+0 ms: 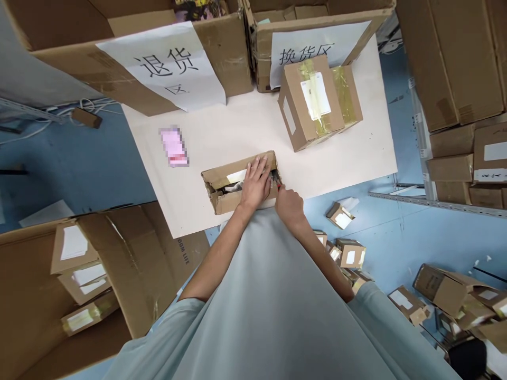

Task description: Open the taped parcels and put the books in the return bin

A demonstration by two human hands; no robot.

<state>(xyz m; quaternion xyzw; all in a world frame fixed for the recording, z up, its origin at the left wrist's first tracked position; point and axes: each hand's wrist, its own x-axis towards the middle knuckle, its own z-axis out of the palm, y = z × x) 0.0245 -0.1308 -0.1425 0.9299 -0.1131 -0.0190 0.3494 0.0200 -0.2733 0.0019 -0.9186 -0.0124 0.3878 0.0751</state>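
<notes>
Your left grip [256,182] lies open, palm down on the narrow carton [229,202], which sits beneath it on the table [340,163]. Your right grip [290,207] is curled closed around a small red item [279,186] at the carton's right end. A taped box [312,108] stands beyond your right grip.

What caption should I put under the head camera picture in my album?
Left hand laid across a partly open cardboard box, right hand curled beside it, at a pale table.
</notes>
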